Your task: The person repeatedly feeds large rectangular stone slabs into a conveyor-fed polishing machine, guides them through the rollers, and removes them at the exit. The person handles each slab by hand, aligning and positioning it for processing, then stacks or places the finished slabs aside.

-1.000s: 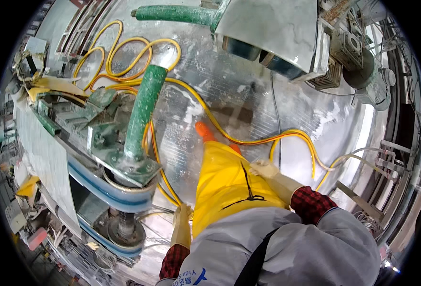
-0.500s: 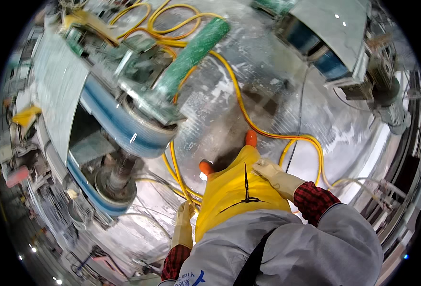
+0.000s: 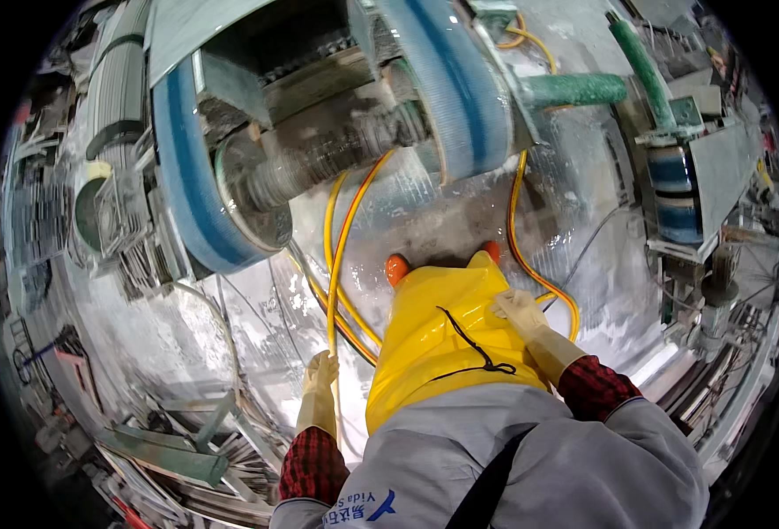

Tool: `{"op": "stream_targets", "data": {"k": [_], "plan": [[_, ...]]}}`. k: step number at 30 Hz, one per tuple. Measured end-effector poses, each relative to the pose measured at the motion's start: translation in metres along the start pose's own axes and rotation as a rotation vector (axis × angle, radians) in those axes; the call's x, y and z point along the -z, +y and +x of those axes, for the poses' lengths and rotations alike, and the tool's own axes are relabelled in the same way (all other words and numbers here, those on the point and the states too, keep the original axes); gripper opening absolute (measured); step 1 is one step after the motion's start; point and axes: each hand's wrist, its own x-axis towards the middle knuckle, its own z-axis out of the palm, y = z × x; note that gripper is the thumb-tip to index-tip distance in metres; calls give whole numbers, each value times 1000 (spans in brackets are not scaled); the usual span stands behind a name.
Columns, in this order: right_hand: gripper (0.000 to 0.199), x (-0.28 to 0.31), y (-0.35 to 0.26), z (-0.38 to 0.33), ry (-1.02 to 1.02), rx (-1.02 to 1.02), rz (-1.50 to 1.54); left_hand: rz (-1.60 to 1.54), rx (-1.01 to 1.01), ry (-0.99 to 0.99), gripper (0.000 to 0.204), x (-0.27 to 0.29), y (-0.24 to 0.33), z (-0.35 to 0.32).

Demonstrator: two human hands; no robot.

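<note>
My left hand [image 3: 320, 376], in a cream rubber glove, hangs beside my yellow apron [image 3: 438, 339] with its fingers curled in. A yellow hose [image 3: 331, 304] passes right by the fingertips; no grip on it shows. In a matching glove, my right hand [image 3: 520, 314] is loosely closed over the apron's right side, and nothing shows in it. A thin black tie string [image 3: 470, 342] lies knotted on the apron's front. The orange boots [image 3: 397, 270] stick out below its hem on the wet floor.
Ahead stands a large machine with wide blue-striped belts [image 3: 473, 97] around a ribbed shaft [image 3: 319, 167] and a green cylinder [image 3: 574, 90]. A similar belt machine [image 3: 676, 189] stands to the right. Another loop of yellow hose [image 3: 514, 207] crosses the floor. Metal bars and frames [image 3: 164, 454] lie at lower left.
My view has turned left, so the large belt machine now spans the top and the second one sits farther right. Both hands stay low at my sides, still curled.
</note>
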Motion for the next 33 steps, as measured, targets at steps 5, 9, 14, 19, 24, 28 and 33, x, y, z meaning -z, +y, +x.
{"op": "stream_targets", "data": {"k": [5, 9, 14, 19, 24, 28, 33], "plan": [[33, -27, -39, -2, -8, -90, -81, -70, 117, 22, 45, 17, -31, 2], [35, -44, -14, 10, -68, -149, -69, -72, 176, 4, 46, 5, -54, -13], [40, -55, 2, 20, -149, -175, -169, -171, 186, -30, 47, -2, -120, -15], [39, -58, -2, 28, -181, -223, -145, -110, 321, -7, 49, -10, -162, -46], [35, -72, -21, 27, -159, -198, -94, -127, 279, 0, 56, -11, -149, -57], [33, -67, -24, 35, -188, -171, -104, -157, 219, 24, 57, -15, -146, -56], [32, -63, -30, 38, -186, -131, -102, -146, 205, 28, 52, -27, -157, -56]]}}
